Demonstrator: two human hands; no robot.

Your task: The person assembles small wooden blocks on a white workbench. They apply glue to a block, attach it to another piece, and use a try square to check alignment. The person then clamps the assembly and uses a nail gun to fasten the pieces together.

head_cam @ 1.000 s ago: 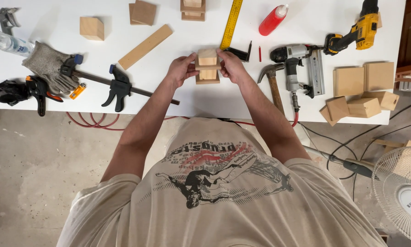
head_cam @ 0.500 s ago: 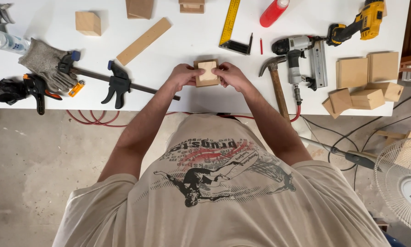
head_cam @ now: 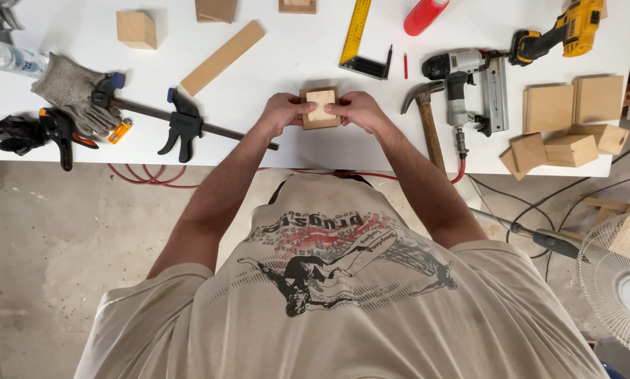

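- The left hand (head_cam: 283, 112) and the right hand (head_cam: 357, 111) grasp a small wooden block assembly (head_cam: 320, 107) from both sides, fingers closed on it, near the white table's (head_cam: 294, 56) front edge.
- At 9 o'clock, just beside the left hand, lies a bar clamp (head_cam: 178, 123).
- At 3 o'clock a hammer (head_cam: 427, 116) lies near the right hand.
- At 12 o'clock bare tabletop, then a yellow square (head_cam: 360, 38).

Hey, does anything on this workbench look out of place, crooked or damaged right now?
Nothing looks damaged or spilled. Both hands, left hand and right hand, hold the small wooden block assembly squarely. The only untidy spot is the red hose looping off the white table's front edge.
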